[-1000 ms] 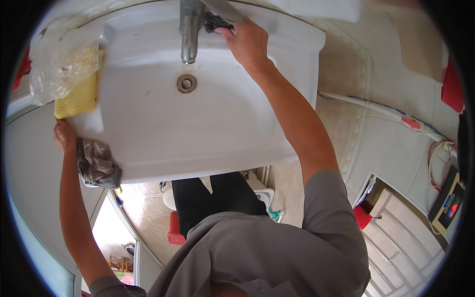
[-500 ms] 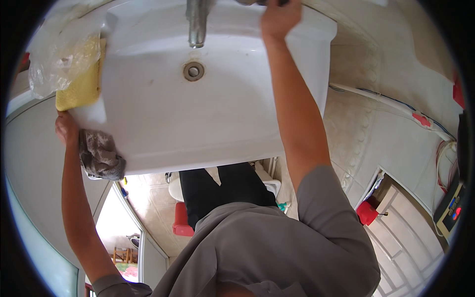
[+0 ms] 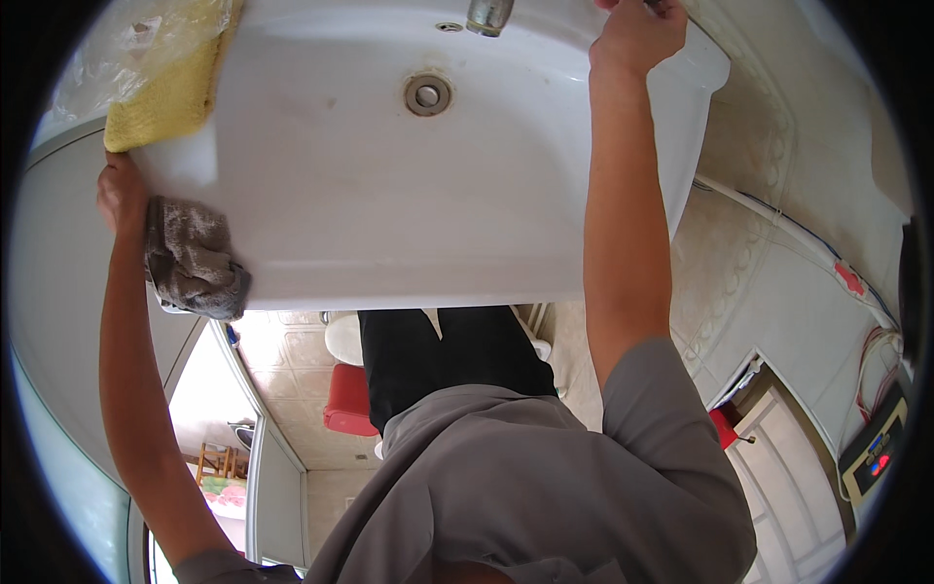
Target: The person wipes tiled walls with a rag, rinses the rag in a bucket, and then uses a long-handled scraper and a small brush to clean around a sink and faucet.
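Here, a wide white ceramic washbasin [image 3: 389, 204] fills the upper half of the view, its front rim running above the person's grey shirt [image 3: 525, 487] and black trousers [image 3: 438, 355]. A round metal drain [image 3: 426, 94] sits in the bowl near the back, and just beyond it the tip of a metal tap spout [image 3: 488, 15] shows at the top edge. On the basin's left ledge lies a folded yellow cloth [image 3: 165, 97], with a crumpled sheet of clear plastic [image 3: 117, 44] touching it on the far side. Below the basin a red plastic stool [image 3: 350, 399] stands on the tiled floor [image 3: 292, 370].

The left hand [image 3: 122, 195] is closed around a bunched grey-brown rag [image 3: 195, 261], which hangs against the basin's front left corner. The right hand [image 3: 637, 34] reaches to the back rim beside the tap; its fingers curl over something dark at the picture's edge, but what it grips cannot be told.
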`<move>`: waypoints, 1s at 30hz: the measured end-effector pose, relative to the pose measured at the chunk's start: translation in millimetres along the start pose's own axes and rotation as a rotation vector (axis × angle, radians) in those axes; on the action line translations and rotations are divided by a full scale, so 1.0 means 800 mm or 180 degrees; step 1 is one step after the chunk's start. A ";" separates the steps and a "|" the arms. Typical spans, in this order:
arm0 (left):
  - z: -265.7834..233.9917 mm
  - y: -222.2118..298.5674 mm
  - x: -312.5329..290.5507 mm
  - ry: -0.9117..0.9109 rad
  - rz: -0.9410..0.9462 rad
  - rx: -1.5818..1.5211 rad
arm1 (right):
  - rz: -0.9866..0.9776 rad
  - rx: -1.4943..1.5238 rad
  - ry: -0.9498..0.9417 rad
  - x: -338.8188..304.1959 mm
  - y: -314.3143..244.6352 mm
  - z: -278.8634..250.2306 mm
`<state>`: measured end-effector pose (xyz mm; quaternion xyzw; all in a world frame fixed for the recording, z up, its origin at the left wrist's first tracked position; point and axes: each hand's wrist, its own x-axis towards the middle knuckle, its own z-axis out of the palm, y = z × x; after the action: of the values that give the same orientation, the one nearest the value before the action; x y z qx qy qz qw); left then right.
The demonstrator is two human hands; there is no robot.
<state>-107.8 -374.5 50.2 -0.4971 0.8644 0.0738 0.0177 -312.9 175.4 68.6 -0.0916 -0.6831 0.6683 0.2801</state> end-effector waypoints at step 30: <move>0.015 0.004 0.007 -0.0278 0.0217 -0.0274 | -0.1416 -0.2036 -0.0692 0.053 0.006 -0.016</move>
<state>-113.7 -376.2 37.8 -0.4640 0.8752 0.1331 0.0315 -342.5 207.9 74.3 0.0472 -0.8853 0.3509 0.3014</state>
